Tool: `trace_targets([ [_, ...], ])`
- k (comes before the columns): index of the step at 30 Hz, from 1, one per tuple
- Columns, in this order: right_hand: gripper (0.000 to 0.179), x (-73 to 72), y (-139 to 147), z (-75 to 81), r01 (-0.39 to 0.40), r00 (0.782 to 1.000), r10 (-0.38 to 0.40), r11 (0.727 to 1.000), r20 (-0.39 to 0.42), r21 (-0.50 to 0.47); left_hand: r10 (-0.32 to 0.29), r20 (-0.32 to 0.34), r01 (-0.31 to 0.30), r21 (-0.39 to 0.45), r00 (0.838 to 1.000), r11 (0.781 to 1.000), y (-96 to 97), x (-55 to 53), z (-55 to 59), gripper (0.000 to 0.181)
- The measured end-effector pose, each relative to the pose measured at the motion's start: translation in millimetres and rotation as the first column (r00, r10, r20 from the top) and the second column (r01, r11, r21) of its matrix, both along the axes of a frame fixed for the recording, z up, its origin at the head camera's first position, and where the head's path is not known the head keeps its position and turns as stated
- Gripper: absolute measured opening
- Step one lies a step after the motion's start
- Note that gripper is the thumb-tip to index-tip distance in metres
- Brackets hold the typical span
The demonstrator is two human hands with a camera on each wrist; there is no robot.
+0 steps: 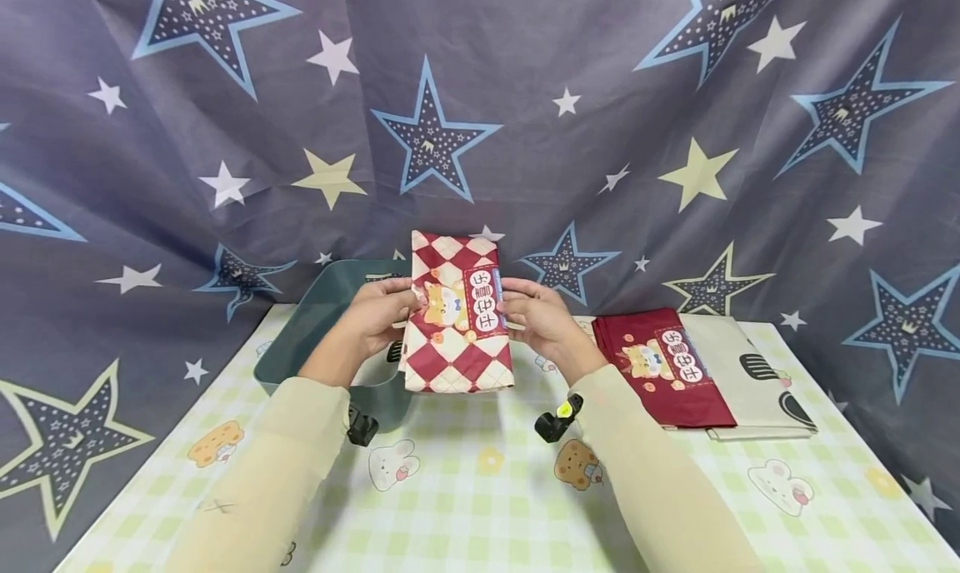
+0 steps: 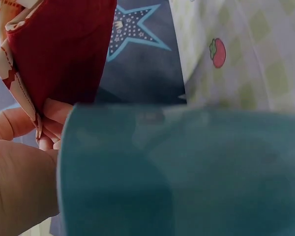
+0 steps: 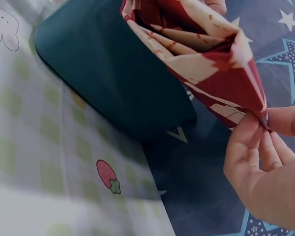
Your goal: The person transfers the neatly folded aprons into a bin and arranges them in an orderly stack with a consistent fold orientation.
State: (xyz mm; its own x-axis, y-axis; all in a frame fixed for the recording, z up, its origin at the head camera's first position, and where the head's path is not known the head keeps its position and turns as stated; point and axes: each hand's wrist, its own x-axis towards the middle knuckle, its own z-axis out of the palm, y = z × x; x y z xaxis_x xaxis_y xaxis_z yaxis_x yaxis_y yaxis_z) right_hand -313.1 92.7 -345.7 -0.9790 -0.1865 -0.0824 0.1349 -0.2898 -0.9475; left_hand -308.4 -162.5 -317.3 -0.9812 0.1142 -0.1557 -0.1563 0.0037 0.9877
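Both hands hold up a folded cloth with red and cream diamonds, a cartoon dog and a lettered label. My left hand pinches its left edge, and my right hand pinches the right edge. In the left wrist view the cloth shows a plain dark red face between thumb and fingers. Several folded layers open along one end of the cloth in the right wrist view. Just behind and left of it stands a dark teal bin, partly covered by the left hand and the cloth.
On the right side of the table lie a folded dark red cloth with a similar dog print and a folded cream cloth with black shapes, partly overlapped. Dark items show inside the bin. A checked tablecloth covers the table; a star-patterned curtain hangs behind.
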Motion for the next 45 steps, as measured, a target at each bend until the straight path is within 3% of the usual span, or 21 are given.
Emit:
trace_targets([
  [12, 0.048, 1.0, -29.3, 5.1, -0.007, 1.000, 0.007, 0.999, -0.007, 0.039, 0.005, -0.019, -0.007, -0.084, 1.000, 0.996, -32.1, 0.3, 5.7, 0.059],
  [25, 0.046, -1.2, -62.5, 4.0, -0.031, 0.999, 0.031, 0.999, -0.018, 0.038, 0.007, 0.005, -0.006, -0.169, 1.000, 0.986, -66.4, 3.5, 13.9, 0.064],
  [34, 0.045, -5.4, -80.8, 17.0, -0.030, 0.999, 0.032, 0.997, -0.026, 0.078, 0.029, 0.017, -0.025, -0.228, 0.999, 0.973, -82.3, 0.0, 20.9, 0.060],
  [45, 0.047, -6.4, -104.0, 18.1, -0.014, 1.000, 0.014, 0.998, -0.002, 0.057, 0.067, 0.041, -0.052, -0.287, 0.997, 0.956, -99.2, -8.3, 21.0, 0.062],
])
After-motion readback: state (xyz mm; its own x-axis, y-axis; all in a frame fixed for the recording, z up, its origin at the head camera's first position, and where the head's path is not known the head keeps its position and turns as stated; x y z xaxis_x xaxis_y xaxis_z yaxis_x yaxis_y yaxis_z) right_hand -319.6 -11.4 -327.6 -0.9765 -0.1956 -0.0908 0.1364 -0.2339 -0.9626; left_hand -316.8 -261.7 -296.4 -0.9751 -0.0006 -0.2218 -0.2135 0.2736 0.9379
